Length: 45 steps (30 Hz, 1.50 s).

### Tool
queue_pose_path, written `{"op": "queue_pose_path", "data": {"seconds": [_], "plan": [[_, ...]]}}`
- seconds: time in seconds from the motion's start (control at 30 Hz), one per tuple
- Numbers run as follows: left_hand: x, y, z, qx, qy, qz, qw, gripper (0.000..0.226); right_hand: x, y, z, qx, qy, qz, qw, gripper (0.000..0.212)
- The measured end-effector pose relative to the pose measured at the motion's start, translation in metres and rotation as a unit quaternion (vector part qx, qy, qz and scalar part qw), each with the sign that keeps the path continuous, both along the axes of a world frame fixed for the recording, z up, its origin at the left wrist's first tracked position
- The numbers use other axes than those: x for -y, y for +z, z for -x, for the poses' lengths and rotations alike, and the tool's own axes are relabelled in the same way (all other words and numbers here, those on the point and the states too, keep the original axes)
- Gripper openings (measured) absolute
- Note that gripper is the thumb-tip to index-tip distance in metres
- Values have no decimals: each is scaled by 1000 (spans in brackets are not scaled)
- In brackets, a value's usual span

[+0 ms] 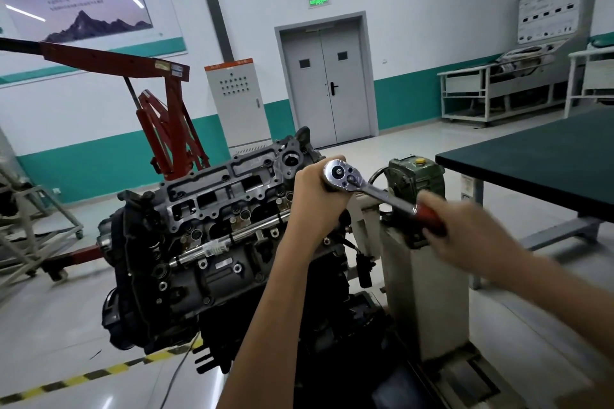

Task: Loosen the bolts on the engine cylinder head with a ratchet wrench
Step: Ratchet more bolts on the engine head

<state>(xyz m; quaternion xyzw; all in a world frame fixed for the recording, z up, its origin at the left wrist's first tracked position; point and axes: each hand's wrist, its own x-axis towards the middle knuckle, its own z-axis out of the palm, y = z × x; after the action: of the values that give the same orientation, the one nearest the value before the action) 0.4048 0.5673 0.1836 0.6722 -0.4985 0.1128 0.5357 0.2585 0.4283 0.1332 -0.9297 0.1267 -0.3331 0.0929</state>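
Observation:
The engine's grey cylinder head (pixel 229 196) sits tilted on a stand at the centre, with several bolts and openings showing on its top face. A chrome ratchet wrench (pixel 358 184) with a red handle stands over the head's right end. My left hand (pixel 315 199) grips just under the round ratchet head, hiding the socket and the bolt below it. My right hand (pixel 475 236), blurred by motion, grips the red handle (pixel 430 217) at its outer end.
A green gearbox (pixel 417 176) on the cream engine stand (pixel 428 285) lies right behind the wrench handle. A dark-topped workbench (pixel 545 163) stands to the right. A red engine hoist (pixel 166 129) is at the back left, and yellow-black floor tape (pixel 99 373) runs below.

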Motion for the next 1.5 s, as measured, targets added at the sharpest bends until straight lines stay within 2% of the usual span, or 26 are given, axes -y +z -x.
{"op": "queue_pose_path", "data": {"seconds": [0.1, 0.17, 0.23, 0.3, 0.4, 0.5, 0.57, 0.63, 0.77, 0.87, 0.93, 0.97, 1.03, 1.13, 1.2, 1.3, 1.4, 1.5], "plan": [[-3, 4, 0, -3, -14, -17, 1000, 12, 26, 43, -5, 0, -35, 107, 994, 32], [-5, 3, -1, -12, -23, -20, 999, 6, 27, 46, -9, -9, -33, 108, 994, 29], [-4, -2, -1, -1, -14, 12, 1000, 9, 17, 27, -7, -5, -18, 50, 999, 28], [3, -11, 4, 27, 16, 69, 997, 16, -6, -3, -3, 9, -1, -53, 999, 30], [15, -21, 12, 36, 43, 141, 988, 21, -55, -39, -8, 63, 19, -196, 978, 26], [16, -25, 8, 10, 14, 153, 988, 38, -101, -56, -23, 143, 71, -297, 941, 29], [14, -22, 3, -3, -4, 126, 992, 46, -108, -60, -26, 147, 77, -316, 934, 29], [12, -19, 4, 1, 1, 106, 994, 49, -92, -58, -20, 125, 59, -267, 954, 28], [10, -15, 3, 9, -2, 92, 996, 48, -23, -28, -2, 28, 22, -86, 996, 34], [8, -13, 1, 0, -11, 71, 997, 35, 23, 24, -2, 5, -22, 73, 997, 33], [5, -10, 1, -7, -20, 53, 998, 21, 37, 48, -7, -1, -45, 120, 992, 33], [5, -11, 1, -11, -23, 53, 998, 21, 37, 50, -9, -7, -45, 122, 991, 34], [5, -14, 1, -3, -19, 76, 997, 31, 29, 34, -8, -14, -30, 79, 996, 33], [10, -20, 6, 35, 7, 133, 991, 29, -10, -11, -2, 17, 3, -59, 998, 31], [15, -22, 7, 37, 21, 157, 987, 30, -50, -37, -5, 78, 38, -164, 983, 34], [18, -23, 8, 37, 11, 162, 986, 46, -104, -59, -21, 162, 63, -299, 938, 44], [11, -20, 7, 33, -23, 123, 992, 51, -115, -64, -27, 160, 61, -332, 928, 40], [7, -18, 4, 24, -31, 94, 995, 43, -78, -56, -13, 86, 59, -251, 962, 29]]}}
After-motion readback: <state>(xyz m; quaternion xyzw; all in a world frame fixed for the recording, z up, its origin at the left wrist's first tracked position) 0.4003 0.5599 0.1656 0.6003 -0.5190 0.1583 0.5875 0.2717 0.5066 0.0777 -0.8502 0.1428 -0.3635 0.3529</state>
